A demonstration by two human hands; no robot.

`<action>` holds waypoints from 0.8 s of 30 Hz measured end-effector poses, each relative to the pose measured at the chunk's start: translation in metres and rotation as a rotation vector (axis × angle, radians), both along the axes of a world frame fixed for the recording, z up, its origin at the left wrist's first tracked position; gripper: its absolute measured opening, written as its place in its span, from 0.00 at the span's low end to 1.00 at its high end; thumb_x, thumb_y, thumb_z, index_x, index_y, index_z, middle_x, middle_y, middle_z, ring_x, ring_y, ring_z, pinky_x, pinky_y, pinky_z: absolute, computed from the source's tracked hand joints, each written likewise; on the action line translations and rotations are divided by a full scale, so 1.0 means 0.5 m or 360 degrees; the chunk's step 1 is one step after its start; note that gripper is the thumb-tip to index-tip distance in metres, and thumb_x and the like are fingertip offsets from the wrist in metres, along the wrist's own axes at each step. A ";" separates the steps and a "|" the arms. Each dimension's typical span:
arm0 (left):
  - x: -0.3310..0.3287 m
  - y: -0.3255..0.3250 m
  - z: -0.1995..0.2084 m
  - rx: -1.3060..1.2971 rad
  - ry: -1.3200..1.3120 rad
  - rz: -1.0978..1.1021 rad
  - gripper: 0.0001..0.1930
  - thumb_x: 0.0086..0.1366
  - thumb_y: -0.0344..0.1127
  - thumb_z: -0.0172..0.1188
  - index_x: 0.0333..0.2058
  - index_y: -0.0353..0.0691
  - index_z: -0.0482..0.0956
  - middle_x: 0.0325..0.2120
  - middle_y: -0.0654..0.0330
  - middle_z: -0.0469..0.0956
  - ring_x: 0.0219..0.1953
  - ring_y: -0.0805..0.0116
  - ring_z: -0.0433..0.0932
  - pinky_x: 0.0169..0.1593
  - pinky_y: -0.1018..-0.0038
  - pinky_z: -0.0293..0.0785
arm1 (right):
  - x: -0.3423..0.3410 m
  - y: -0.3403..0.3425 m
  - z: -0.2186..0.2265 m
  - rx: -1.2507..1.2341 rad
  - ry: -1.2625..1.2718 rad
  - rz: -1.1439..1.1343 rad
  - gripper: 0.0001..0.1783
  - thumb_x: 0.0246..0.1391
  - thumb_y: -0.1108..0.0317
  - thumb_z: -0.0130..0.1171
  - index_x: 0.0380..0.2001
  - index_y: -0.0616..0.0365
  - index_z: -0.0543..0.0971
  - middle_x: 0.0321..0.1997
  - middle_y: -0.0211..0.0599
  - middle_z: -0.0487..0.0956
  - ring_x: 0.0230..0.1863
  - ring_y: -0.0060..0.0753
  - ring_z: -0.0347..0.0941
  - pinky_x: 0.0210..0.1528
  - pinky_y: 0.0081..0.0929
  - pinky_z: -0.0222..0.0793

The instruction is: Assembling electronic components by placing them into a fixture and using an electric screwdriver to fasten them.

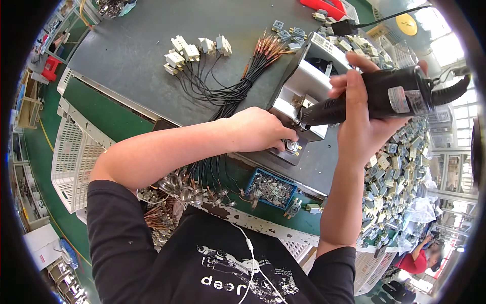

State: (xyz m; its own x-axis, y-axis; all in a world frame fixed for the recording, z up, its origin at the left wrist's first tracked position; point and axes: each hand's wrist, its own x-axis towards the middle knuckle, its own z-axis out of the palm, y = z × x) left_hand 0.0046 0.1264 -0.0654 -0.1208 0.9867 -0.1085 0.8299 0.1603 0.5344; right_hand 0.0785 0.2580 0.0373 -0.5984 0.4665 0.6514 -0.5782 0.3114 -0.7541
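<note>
Gripping the black, barrel-shaped electric screwdriver (385,96), the right hand (362,109) wraps its fingers closed around the tool body and holds it nearly level, tip pointing left toward the grey metal fixture block (309,83) on the dark grey worktable (136,50). The screwdriver's tip sits just above the fixture's lower ledge. The left hand (258,129) rests on the front of the same fixture, fingers curled down and pressed on a small round silver metal part (292,146) seated on the ledge; whether the fingers pinch the part or only steady it cannot be told.

A bundle of thin black wires with copper-coloured terminals (243,76) lies behind the left hand, ending in several small white plastic connector blocks (195,50). A small blue plastic tray of tiny metal pieces (271,188) stands at the near table edge, just below the fixture. A large heap of small grey-and-white switch components (397,167) lies to the right of the right forearm. White perforated plastic crates (76,152) stand to the left, below the table.
</note>
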 end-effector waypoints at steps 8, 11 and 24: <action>-0.001 -0.010 -0.019 0.0203 0.0016 0.0016 0.18 0.67 0.47 0.59 0.54 0.53 0.79 0.32 0.55 0.84 0.39 0.52 0.83 0.44 0.58 0.79 | 0.094 0.005 0.003 -0.0211 -0.0063 -0.0019 0.58 0.57 0.87 0.59 0.75 0.49 0.31 0.37 0.47 0.80 0.23 0.24 0.74 0.27 0.22 0.75; -0.004 -0.008 -0.014 0.0128 0.0054 0.0005 0.19 0.69 0.48 0.57 0.56 0.56 0.77 0.33 0.57 0.84 0.39 0.52 0.83 0.42 0.59 0.79 | 0.100 0.007 -0.015 -0.0133 -0.0082 -0.0069 0.58 0.56 0.87 0.60 0.75 0.49 0.31 0.35 0.46 0.81 0.23 0.24 0.75 0.28 0.21 0.74; 0.001 -0.005 0.000 0.0033 0.0091 0.0001 0.18 0.69 0.49 0.57 0.55 0.53 0.76 0.31 0.56 0.83 0.37 0.50 0.83 0.40 0.57 0.79 | 0.093 0.009 -0.053 -0.0104 -0.0074 -0.0025 0.56 0.58 0.83 0.60 0.75 0.48 0.35 0.36 0.46 0.80 0.23 0.24 0.75 0.29 0.25 0.75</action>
State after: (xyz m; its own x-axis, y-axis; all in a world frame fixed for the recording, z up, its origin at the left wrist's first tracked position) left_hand 0.0053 0.1241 -0.0655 -0.1266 0.9887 -0.0806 0.8591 0.1499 0.4894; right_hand 0.1248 0.2624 0.0110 -0.6193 0.5168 0.5911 -0.5376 0.2696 -0.7990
